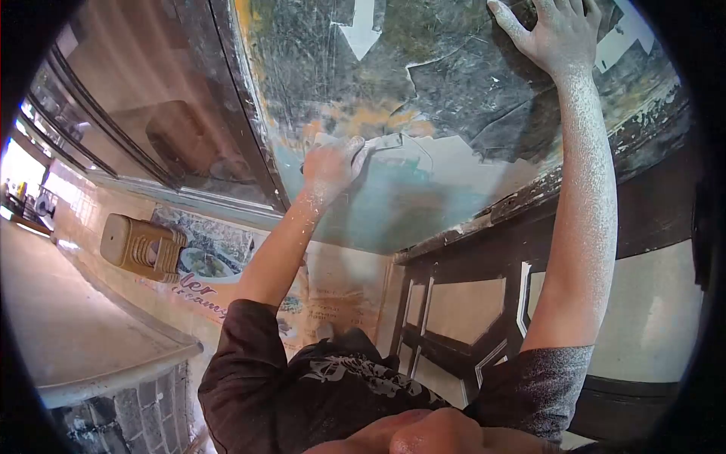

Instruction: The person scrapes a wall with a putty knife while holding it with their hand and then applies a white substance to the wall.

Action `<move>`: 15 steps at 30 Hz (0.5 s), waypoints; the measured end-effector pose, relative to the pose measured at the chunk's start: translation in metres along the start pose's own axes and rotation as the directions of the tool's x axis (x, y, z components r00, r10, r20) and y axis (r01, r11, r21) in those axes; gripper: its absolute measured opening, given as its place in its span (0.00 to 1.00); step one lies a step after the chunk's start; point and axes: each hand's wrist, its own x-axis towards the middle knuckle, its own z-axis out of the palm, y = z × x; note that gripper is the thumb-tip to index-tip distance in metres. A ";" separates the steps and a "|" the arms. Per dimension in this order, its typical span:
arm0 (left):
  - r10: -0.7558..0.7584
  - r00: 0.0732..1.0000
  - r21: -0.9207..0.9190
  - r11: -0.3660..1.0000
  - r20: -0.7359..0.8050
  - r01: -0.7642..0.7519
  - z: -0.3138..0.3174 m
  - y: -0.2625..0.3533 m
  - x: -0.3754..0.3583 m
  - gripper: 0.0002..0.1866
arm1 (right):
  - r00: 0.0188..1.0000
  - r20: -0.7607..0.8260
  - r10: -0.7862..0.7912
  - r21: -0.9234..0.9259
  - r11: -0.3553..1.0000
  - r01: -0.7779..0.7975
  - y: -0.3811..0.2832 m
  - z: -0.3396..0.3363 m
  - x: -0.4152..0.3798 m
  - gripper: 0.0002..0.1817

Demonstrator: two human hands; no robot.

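My left hand [330,168] is closed around a scraper [384,142], whose flat blade lies against the wall at the edge of the dark, peeling layer. Below the blade the wall panel [393,200] is pale blue-green; above it the old surface [469,98] is dark with orange patches and torn edges. My right hand [556,34] rests high on the dark surface with its fingers spread, holding nothing. White dust coats that hand and its forearm. A white arrow shape [359,32] shows near the top.
A glass-fronted dark frame [253,113] borders the wall at left. Dark panelled woodwork [461,303] stands below right. A brown plastic stool [125,240] and a printed banner [200,296] are on the floor at left, beside a pale counter [98,325].
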 end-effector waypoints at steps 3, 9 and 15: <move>0.072 0.988 0.003 0.997 -0.140 -0.072 0.004 -0.003 -0.004 0.13 | 1.000 -0.015 0.002 0.008 1.000 -0.001 -0.001 0.000 0.000 0.34; 0.015 0.999 0.000 1.000 -0.048 -0.015 -0.011 -0.005 0.004 0.14 | 1.000 -0.006 0.002 -0.004 1.000 -0.002 -0.002 -0.001 0.001 0.34; 0.025 0.996 -0.032 0.999 -0.090 -0.028 0.000 -0.014 -0.006 0.12 | 1.000 -0.018 -0.008 0.000 1.000 0.008 -0.001 -0.001 0.002 0.34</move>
